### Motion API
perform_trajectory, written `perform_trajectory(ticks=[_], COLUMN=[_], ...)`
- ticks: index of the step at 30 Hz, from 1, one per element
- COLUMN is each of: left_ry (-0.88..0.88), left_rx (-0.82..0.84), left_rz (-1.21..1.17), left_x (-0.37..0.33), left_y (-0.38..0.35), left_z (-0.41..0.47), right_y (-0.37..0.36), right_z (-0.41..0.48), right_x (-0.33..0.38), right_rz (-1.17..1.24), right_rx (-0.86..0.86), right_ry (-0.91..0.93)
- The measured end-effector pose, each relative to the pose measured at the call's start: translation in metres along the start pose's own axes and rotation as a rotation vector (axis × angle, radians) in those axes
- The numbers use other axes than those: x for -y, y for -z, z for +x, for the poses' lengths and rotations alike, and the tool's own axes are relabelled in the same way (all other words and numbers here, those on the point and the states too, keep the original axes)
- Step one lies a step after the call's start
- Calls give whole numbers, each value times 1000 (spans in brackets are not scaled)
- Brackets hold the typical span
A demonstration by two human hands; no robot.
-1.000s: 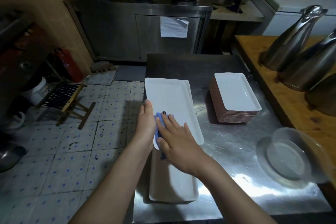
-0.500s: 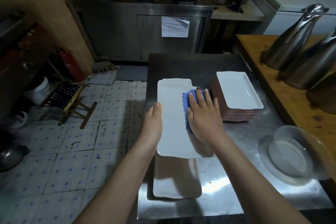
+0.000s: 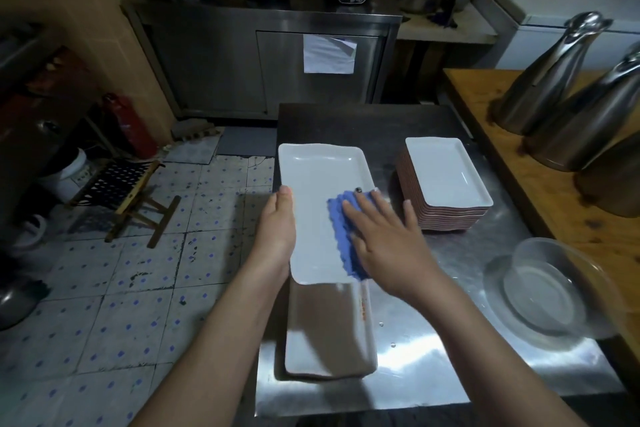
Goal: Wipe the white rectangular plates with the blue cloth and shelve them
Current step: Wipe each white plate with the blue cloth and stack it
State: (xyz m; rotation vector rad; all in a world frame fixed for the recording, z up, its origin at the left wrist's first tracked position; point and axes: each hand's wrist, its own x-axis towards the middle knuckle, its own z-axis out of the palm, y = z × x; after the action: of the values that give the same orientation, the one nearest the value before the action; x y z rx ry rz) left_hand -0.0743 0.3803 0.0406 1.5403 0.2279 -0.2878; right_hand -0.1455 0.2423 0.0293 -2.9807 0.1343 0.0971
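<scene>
My left hand grips the left edge of a white rectangular plate, thumb on top, and holds it face up above the steel table. My right hand lies flat with straight fingers on the blue cloth, pressing it onto the right side of that plate. Under the held plate, near the table's front, lies a low stack of white rectangular plates. A taller stack of white plates with reddish-brown sides stands to the right.
The steel table also carries a clear glass bowl at its right edge. Tall metal jugs stand on the wooden counter on the right. A tiled floor with a folding stool lies to the left.
My right hand has carried the cloth from the plate's near left corner across to its right side. The plate was turned in my left hand and now shows its rimmed face.
</scene>
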Motion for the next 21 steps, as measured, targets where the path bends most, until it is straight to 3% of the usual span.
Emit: perform_trajectory(ticks=[5,12,18,21], left_ry=[-14,-28,0,10], left_rx=[100,-14,56,26], left_rz=[57,97,113,88], left_x=[6,-7,9,3], left_y=[-4,11,-5,4], left_z=[-17,-6,-26,-21], right_y=[12,-20,11,3], right_z=[37,-2,30,12], right_x=[-13,16,-11,1], right_rz=[-18,110,16,94], right_rx=[-187,-40,-127,-149], right_ry=[-135,56,-127,-69])
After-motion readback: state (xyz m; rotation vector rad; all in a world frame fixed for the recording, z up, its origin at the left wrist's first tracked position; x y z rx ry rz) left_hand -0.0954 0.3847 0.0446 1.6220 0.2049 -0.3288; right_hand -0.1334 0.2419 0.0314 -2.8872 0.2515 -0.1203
